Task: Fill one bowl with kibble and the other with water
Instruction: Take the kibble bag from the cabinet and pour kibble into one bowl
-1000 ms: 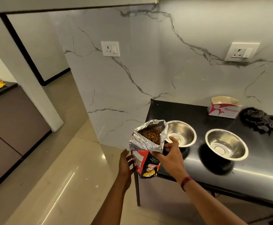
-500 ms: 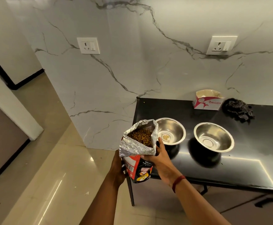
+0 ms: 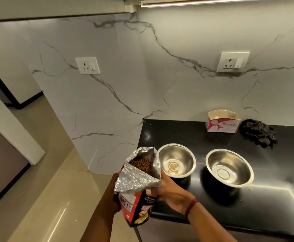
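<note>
Nearest the camera, both forearms reach in from the bottom edge, cut off by the frame. The left hand (image 3: pixel 111 198) lies against the left side of the kibble bag (image 3: pixel 136 205). Its fingers are hidden behind the bag, so its grip cannot be told. The right hand (image 3: pixel 168 191), with a red band (image 3: pixel 191 206) at the wrist, has its grip on the bag: the thumb lies across the printed front and the fingers pass behind the foil collar.

The bag is held in the air, roughly upright, just off the tabletop's (image 3: pixel 273 198) left front corner. Its foil top is open and brown kibble (image 3: pixel 142 165) shows inside.

Two steel bowls stand side by side on the black tabletop, apart from each other. The left bowl (image 3: pixel 186 153) is just beside the bag's mouth, and a small pale patch at its base is hard to identify. The right bowl (image 3: pixel 238 162) shows a reflective base; whether it holds water cannot be told.

Further back, an open white-and-pink carton (image 3: pixel 221 126) stands near the wall, and its contents are not visible. A crumpled dark cloth (image 3: pixel 258 134) lies just beside it. Two wall sockets (image 3: pixel 87 65) (image 3: pixel 232 62) sit on the veined marble wall (image 3: pixel 160 84).
</note>
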